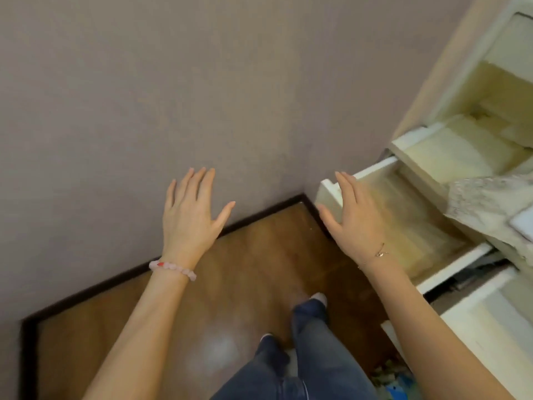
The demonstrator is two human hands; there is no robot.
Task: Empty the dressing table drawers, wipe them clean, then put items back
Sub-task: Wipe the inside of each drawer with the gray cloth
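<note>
A mauve wall (144,96) fills the upper left and meets the brown wooden floor (253,255) along a dark skirting board (259,213). The open floor runs from that corner back to the person's legs in jeans (311,356).

On the right stands the cream dressing table (427,90) with its drawers pulled out in steps: an upper drawer (444,151), a middle drawer (409,226) showing its pale bottom, and a lower drawer (496,321). A grey-white cloth (484,206) hangs over the middle drawer's right side.

The right hand (354,220), fingers straight and thumb spread, is at the middle drawer's front left corner, perhaps touching it. The left hand (189,217) is spread flat before the wall, gripping nothing. It wears a pink beaded bracelet (173,268); the right wrist wears a thin chain (377,253).
</note>
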